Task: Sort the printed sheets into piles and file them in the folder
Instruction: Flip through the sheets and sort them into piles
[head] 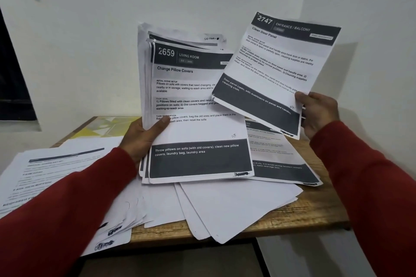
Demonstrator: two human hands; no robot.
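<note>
My left hand (144, 137) grips a thick stack of printed sheets (193, 105), held upright above the table; its top page reads "2659 Living Room, Change Pillow Covers". My right hand (319, 112) pinches the lower right corner of a single sheet (276, 67) headed "2747 Entrance / Balcony, Clean Door Panel", lifted to the right of the stack and overlapping its edge. Both sleeves are red. A yellow patterned folder (105, 127) lies at the table's back left, partly under papers.
The small wooden table (315, 211) stands in a white wall corner. A printed pile (58, 171) lies at the left, blank-side sheets (231, 207) overhang the front edge, and another printed sheet (281, 164) rests at the right. A dark window (13, 87) is at the far left.
</note>
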